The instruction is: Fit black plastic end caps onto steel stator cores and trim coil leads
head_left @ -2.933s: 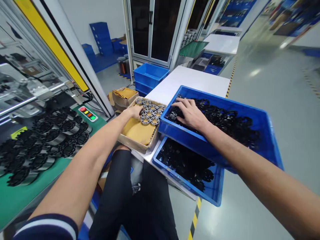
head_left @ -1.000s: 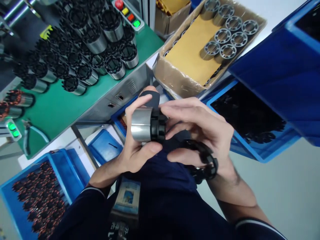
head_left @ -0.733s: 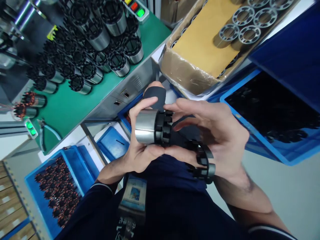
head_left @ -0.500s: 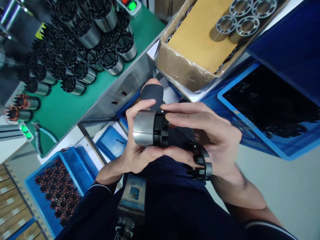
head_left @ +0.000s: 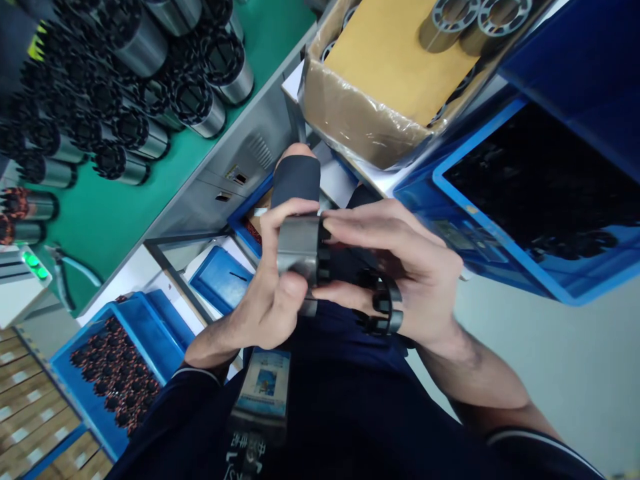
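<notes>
My left hand (head_left: 273,300) grips a silver metal cylinder (head_left: 297,250) over my lap, thumb across its front. A black toothed plastic ring (head_left: 324,257) sits against the cylinder's right end, and the fingers of my right hand (head_left: 405,267) press on it. A second black plastic ring (head_left: 384,308) hangs around the lower fingers of my right hand. The cylinder's far side is hidden by my fingers.
A green bench (head_left: 125,207) at upper left carries several capped cylinders (head_left: 195,100). A cardboard box (head_left: 370,113) holds bare metal cores (head_left: 450,17). Blue bins (head_left: 505,247) of black rings stand on the right. A blue bin (head_left: 150,327) of copper-wound parts sits at lower left.
My hands left the box and bin and came together over my lap. In the last second the black ring was pressed further onto the cylinder and my left thumb slid over its front.
</notes>
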{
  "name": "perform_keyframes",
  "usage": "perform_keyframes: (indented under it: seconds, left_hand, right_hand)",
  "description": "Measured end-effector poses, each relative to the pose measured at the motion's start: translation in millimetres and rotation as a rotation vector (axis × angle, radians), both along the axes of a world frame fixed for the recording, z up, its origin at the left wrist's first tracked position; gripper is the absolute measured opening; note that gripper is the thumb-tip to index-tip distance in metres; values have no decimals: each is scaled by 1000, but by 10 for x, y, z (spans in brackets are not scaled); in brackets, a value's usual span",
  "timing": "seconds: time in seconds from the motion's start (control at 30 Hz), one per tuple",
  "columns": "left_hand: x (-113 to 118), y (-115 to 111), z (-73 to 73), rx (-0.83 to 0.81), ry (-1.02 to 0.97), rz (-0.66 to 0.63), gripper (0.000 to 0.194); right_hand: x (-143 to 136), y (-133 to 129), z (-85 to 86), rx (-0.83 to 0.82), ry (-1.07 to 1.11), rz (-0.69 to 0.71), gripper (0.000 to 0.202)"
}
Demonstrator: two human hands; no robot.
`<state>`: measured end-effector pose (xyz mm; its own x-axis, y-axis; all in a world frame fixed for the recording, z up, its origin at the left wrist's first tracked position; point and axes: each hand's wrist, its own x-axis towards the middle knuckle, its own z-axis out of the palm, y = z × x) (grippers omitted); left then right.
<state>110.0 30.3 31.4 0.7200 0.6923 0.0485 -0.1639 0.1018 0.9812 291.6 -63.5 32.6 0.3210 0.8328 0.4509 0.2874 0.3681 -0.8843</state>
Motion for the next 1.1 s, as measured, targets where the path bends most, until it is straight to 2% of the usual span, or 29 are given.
perform_keyframes:
  seconds: [0.1, 0.17, 0.27, 0.37, 0.47, 0.6, 0.67, 0.77, 0.9, 1.1]
  left_hand:
    - [137, -58, 28, -189, -46, 76, 49]
    - [243, -45, 104, -397, -24, 148, 50]
    - [376, 35, 255, -573, 20, 196, 51]
    - [462, 97, 367, -650, 58, 275, 56]
    - [533, 90, 413, -688, 63, 360, 55]
    - [613, 42, 438, -742, 129, 390, 46]
    - [627, 29, 454, -719, 153, 384, 52]
    - [611, 23, 476, -668, 179, 387, 62]
    - [571, 26, 470, -666, 136, 327, 59]
    - [561, 41, 369, -621, 51, 288, 55]
  right_hand:
    - [83, -49, 77, -176, -105, 11, 51]
    - [213, -117, 95, -256, -172, -11, 32]
    - [433, -270, 53, -319, -242, -71, 13]
    - [541, -427, 17, -407, -190, -42, 25]
    - [429, -496, 40, -372, -40, -43, 50]
    - [38, -402, 31, -101, -71, -148, 65]
    - [-142, -319, -18, -4, -78, -137, 69]
    - [-280, -230, -82, 11, -11, -93, 64]
    - [-259, -205, -100, 16, -35, -72, 66]
    - [-213, -194, -183, 39, -146, -192, 53]
